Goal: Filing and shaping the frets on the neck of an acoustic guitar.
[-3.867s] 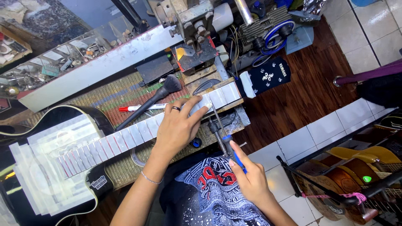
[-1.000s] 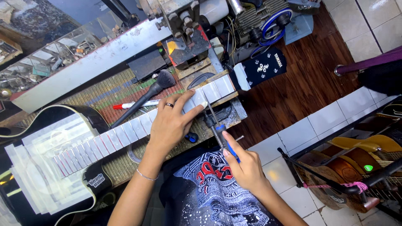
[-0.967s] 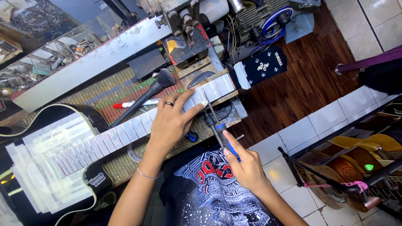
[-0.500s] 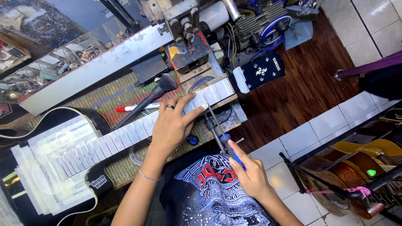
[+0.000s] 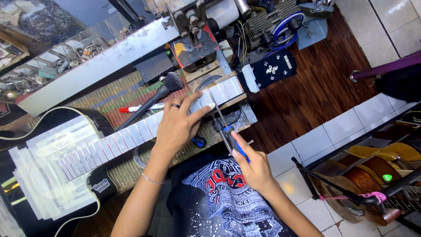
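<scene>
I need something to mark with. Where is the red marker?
The red marker lies on the woven mat behind the taped guitar neck, left of the left hand, crossed by the brush.

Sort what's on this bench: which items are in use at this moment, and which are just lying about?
In use:
left hand pressing on the guitar neck
right hand holding the blue-handled tool against the neck

Lying about:
black brush
red marker
metal vise
blue cable coil
</scene>
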